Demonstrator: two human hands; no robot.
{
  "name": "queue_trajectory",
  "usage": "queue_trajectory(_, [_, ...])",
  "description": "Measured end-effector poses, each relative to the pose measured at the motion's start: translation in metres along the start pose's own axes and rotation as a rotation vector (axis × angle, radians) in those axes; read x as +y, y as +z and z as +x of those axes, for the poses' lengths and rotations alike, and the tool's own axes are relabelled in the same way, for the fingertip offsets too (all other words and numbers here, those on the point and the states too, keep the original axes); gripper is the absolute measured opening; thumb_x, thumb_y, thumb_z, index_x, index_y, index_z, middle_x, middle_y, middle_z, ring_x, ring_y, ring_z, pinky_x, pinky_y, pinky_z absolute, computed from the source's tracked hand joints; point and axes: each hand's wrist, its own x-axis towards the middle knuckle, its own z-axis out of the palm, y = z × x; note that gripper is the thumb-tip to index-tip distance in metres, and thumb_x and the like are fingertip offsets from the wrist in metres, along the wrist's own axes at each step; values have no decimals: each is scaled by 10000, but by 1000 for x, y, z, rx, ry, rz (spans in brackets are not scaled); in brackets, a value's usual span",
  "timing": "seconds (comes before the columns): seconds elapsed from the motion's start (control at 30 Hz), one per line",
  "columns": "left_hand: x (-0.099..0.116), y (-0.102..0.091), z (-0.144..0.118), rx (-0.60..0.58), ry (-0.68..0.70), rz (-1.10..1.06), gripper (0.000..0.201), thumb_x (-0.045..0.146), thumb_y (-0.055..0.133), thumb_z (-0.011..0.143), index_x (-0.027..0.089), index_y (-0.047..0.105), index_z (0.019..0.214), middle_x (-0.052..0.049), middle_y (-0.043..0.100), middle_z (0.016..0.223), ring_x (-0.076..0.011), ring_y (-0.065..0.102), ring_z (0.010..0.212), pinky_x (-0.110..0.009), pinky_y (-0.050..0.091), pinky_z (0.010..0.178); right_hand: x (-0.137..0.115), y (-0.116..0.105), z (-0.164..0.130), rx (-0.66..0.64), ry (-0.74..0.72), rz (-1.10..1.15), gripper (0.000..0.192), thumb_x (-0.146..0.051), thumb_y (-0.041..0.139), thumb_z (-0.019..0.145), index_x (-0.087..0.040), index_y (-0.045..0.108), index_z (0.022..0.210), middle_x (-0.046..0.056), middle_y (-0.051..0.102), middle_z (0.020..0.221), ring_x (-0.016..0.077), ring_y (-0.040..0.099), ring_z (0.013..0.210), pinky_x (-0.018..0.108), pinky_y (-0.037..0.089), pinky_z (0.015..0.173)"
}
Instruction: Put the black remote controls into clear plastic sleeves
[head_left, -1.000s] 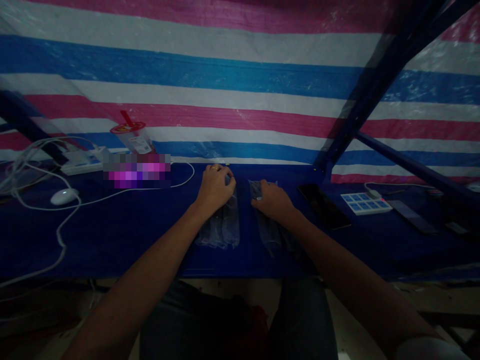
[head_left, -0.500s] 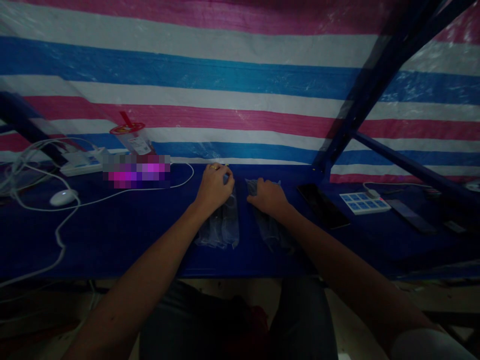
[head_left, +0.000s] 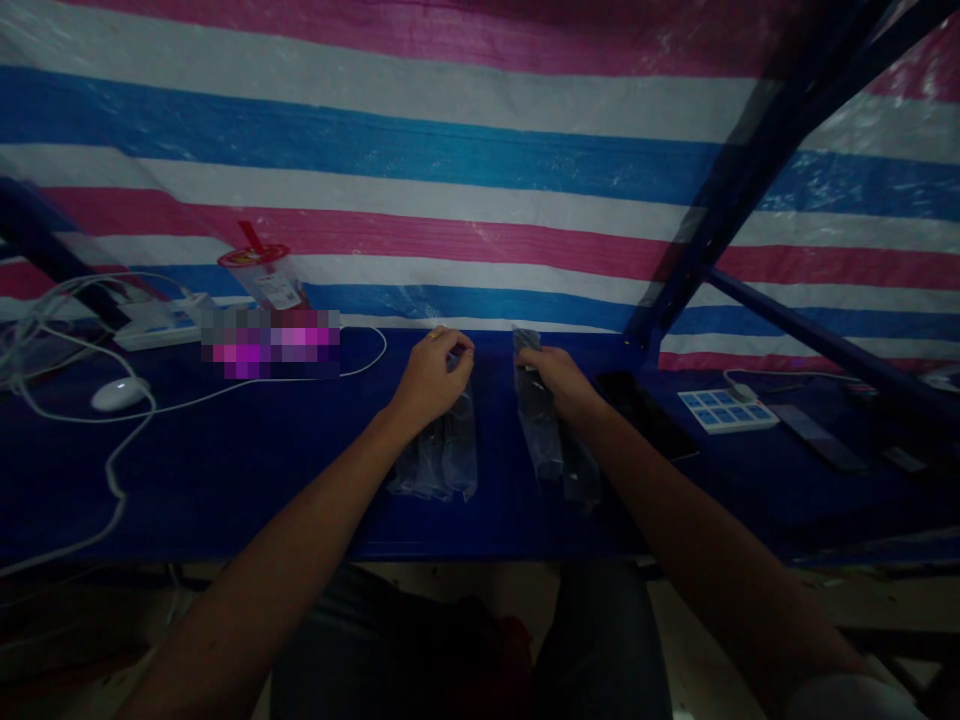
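Several long, narrow packs in clear plastic sleeves [head_left: 460,450] lie side by side on the blue table [head_left: 262,480]. At their far end is my left hand [head_left: 435,372], with thumb and fingertips pressed together; whatever it pinches is hidden. My right hand [head_left: 556,375] is closed around the upper part of another dark, plastic-sleeved pack [head_left: 540,435], thumb across it. Partly under that hand's wrist, one more sleeved pack [head_left: 581,475] rests on the table. The contents of the sleeves are too dark to identify.
A lidded cup with a red straw [head_left: 262,275] stands at the back left, beside a blurred patch. White cables and a white mouse [head_left: 120,394] are at left. Right of my arm lie a black phone [head_left: 649,415], a power strip [head_left: 727,411] and a slim device [head_left: 817,437].
My right hand has lifted one sleeved pack and shifted it slightly, separating it from the pack beside it. My left hand has barely moved, its fingertips drawing together.
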Motion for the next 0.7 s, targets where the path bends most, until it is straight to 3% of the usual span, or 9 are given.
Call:
queue_trajectory(0.1, [0, 1, -1, -20, -19, -87, 159, 272, 522, 934, 189, 653, 900, -45, 677, 877, -184, 633, 831, -333, 494, 809, -7, -12, 4, 29, 175, 460, 95, -200, 600, 758, -231, 510, 757, 16, 598, 662, 203, 686, 660, 346, 601, 603])
queue_trajectory(0.23, [4, 1, -3, -84, -61, -207, 306, 412, 459, 992, 179, 652, 945, -46, 690, 856, -181, 643, 795, -331, 501, 770, -13, -30, 11, 74, 37, 755, 188, -161, 623, 776, -251, 457, 775, 17, 560, 736, 229, 723, 890, 419, 645, 781])
queue_trajectory(0.37, [11, 1, -7, -156, -31, -262, 320, 450, 526, 965, 184, 628, 1110, -78, 717, 1004, -195, 673, 890, -333, 519, 782, -16, -38, 15, 127, -80, 774, 113, -204, 588, 827, -243, 484, 811, 37, 564, 795, 209, 697, 918, 412, 631, 841])
queue_trajectory(0.53, [21, -1, -10, -185, 38, -131, 608, 492, 739, 805, 197, 556, 1304, -109, 709, 1128, -250, 676, 978, -389, 513, 829, -28, -25, 5, 104, -226, 658, 199, -386, 621, 857, -250, 477, 880, 25, 573, 791, 204, 674, 882, 411, 593, 853])
queue_trajectory(0.6, [25, -2, -11, -194, 37, -78, 639, 476, 767, 773, 197, 558, 1308, -103, 717, 1114, -260, 678, 977, -404, 506, 850, -39, -14, -5, 96, -263, 637, 268, -493, 588, 877, -257, 483, 944, 29, 590, 812, 215, 679, 922, 403, 583, 844])
queue_trajectory(0.7, [27, -3, -11, -219, 20, -31, 481, 443, 744, 785, 205, 623, 1185, -73, 734, 1020, -248, 687, 894, -383, 502, 787, -61, 1, -24, 79, -303, 618, 403, -632, 492, 905, -250, 481, 1033, 39, 609, 836, 221, 689, 938, 380, 568, 828])
